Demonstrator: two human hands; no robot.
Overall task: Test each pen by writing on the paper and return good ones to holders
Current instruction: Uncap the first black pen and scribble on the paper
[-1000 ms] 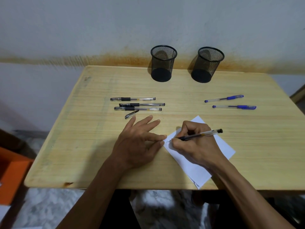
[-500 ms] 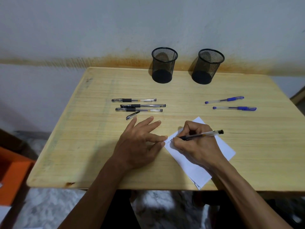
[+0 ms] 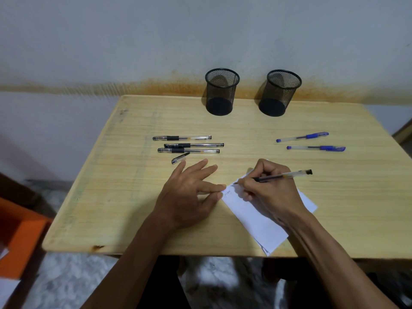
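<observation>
My right hand [image 3: 270, 188] grips an uncapped black pen [image 3: 287, 175], its tip touching the white paper [image 3: 252, 219] near the sheet's top left corner, where a short scribble shows. My left hand [image 3: 189, 195] lies flat, fingers spread, thumb and forefinger pressing the paper's left edge. Three black pens [image 3: 189, 144] lie side by side beyond my left hand, with a loose black cap [image 3: 180, 158] just in front of them. Two blue pens [image 3: 312, 142] lie at the right. Two black mesh holders [image 3: 221, 91] [image 3: 280, 92] stand at the table's far edge and look empty.
The wooden table [image 3: 107, 197] stands against a stained white wall. An orange box [image 3: 20, 237] sits on the floor at the left. Marble-patterned floor shows below the table's near edge.
The pen tip has crept slightly along the paper, leaving a little more scribble. The view shifted down a bit. My left hand has stayed in place.
</observation>
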